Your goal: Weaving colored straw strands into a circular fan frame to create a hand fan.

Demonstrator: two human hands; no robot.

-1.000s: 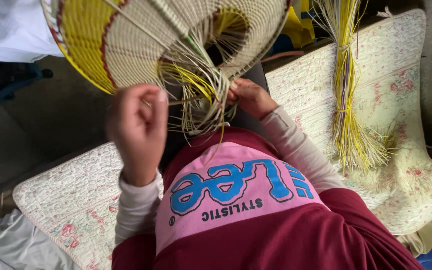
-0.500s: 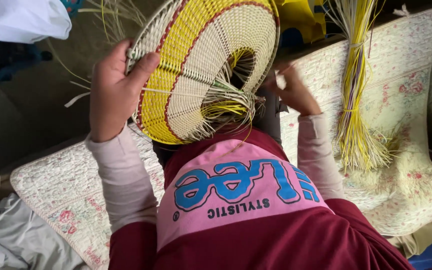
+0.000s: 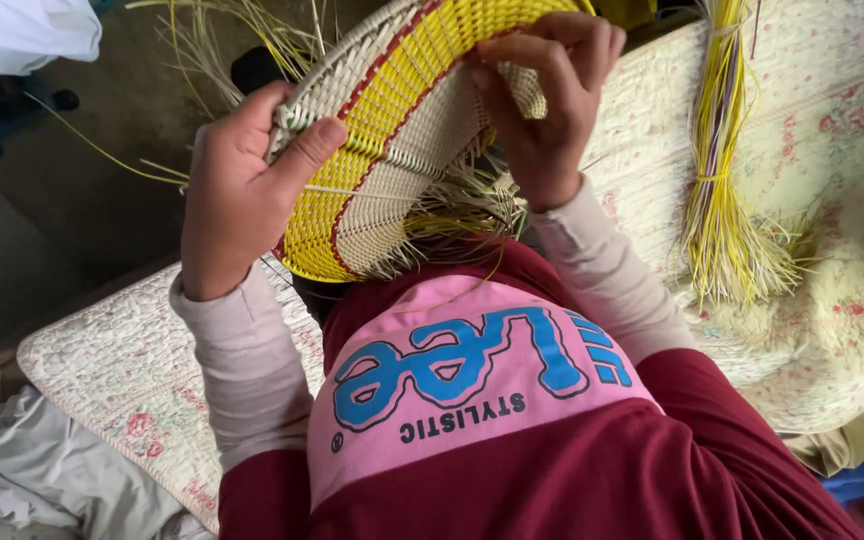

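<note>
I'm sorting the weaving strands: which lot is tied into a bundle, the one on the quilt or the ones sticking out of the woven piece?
The yellow bundle lying on the quilted mat is tied. The strands hanging from the woven piece are loose and splayed.

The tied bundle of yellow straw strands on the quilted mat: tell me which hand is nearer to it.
Right. The right hand grips the woven basket beside the bundle; the left hand holds the far edge.
</note>
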